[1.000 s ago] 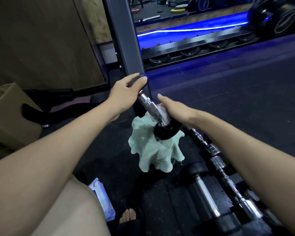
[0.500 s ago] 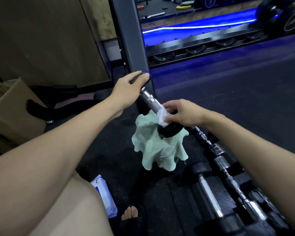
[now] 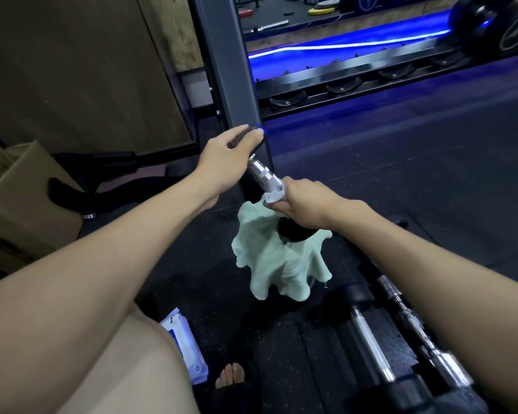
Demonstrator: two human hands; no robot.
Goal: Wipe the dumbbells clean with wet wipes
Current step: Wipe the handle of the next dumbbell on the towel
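Note:
A dumbbell (image 3: 265, 174) with a chrome handle and black ends stands tilted on a pale green towel (image 3: 281, 264). My left hand (image 3: 228, 153) grips its upper black end. My right hand (image 3: 304, 204) is wrapped round the lower part of the handle with a white wet wipe (image 3: 274, 196) under the fingers. The lower black end (image 3: 293, 233) sits in the towel, partly hidden by my right hand.
More dumbbells (image 3: 368, 333) lie in a row on the black rubber floor at the lower right. A pack of wet wipes (image 3: 186, 345) lies by my knee. A grey rack post (image 3: 222, 55) rises behind; a cardboard box (image 3: 21, 198) stands at the left.
My right hand has closed round the handle with the wipe and slid a little up the chrome bar. The left hand keeps its grip on the top end.

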